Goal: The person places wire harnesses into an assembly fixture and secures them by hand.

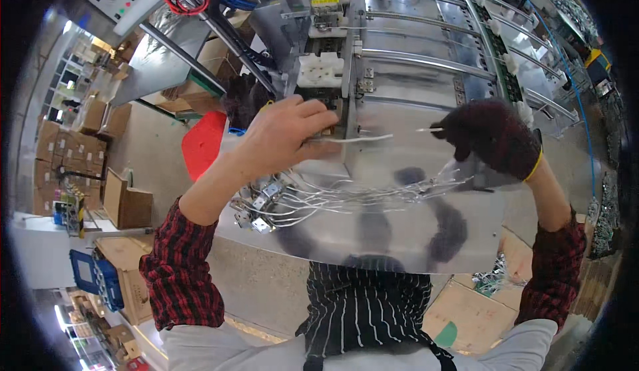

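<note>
My bare left hand (289,134) is closed at the edge of the machine track, its fingertips slightly blurred. A white wire (366,138) runs out to the right from between its thumb and fingers. My right hand (489,138), in a dark knitted glove, pinches a short white wire end (424,130) that points left. Whether both hands hold one wire I cannot tell. Below them on the metal tabletop (373,244) lies a bundle of white wires (359,198). Small metal housings (263,204) are at the bundle's left end.
Beyond my left hand is a white block fixture (319,70) on the track. Metal rails (426,61) cross the machine bed. A red seat (202,144) and a dark glove (246,101) are at the left. Cardboard boxes (66,158) stand farther left. Another wire pile (496,278) lies lower right.
</note>
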Motion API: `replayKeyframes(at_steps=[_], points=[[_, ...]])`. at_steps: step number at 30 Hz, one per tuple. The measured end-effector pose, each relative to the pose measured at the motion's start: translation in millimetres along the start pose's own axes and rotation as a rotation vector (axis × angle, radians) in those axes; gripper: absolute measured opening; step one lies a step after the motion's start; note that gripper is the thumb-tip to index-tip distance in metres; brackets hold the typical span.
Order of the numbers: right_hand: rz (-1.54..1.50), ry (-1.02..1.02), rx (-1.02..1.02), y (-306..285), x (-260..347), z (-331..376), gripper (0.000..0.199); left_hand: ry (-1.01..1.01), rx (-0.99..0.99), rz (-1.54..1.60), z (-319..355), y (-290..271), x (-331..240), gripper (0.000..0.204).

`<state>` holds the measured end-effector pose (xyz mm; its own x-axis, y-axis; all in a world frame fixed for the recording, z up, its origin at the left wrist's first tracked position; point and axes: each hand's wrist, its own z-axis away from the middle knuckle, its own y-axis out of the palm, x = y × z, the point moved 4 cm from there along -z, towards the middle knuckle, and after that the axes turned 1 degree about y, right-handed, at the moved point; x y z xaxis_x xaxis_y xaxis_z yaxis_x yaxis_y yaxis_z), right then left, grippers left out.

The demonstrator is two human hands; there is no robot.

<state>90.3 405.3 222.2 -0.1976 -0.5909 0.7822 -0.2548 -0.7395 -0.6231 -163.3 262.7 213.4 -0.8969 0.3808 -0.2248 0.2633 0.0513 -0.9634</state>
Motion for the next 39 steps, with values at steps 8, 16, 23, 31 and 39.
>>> replayKeyframes(at_steps=[8, 16, 23, 31, 39], points=[[0.287, 0.089, -0.211, -24, -28, -35, 0.027, -0.143, -0.315, 0.350, -37, -14, 73, 0.048], [0.726, -0.090, -0.231, -18, -47, -54, 0.032, -0.155, -0.319, 0.349, -46, 13, 109, 0.030], [0.720, -0.163, -0.323, -24, -51, -45, 0.021, -0.054, -0.417, -0.242, -59, 23, 65, 0.036], [0.560, -0.003, -0.503, -95, -106, 77, 0.019, -0.216, -0.363, -0.385, -57, 25, 65, 0.037], [0.904, 0.077, -0.517, -125, -133, 148, 0.018, -0.208, -0.447, -0.337, -61, 28, 59, 0.036]])
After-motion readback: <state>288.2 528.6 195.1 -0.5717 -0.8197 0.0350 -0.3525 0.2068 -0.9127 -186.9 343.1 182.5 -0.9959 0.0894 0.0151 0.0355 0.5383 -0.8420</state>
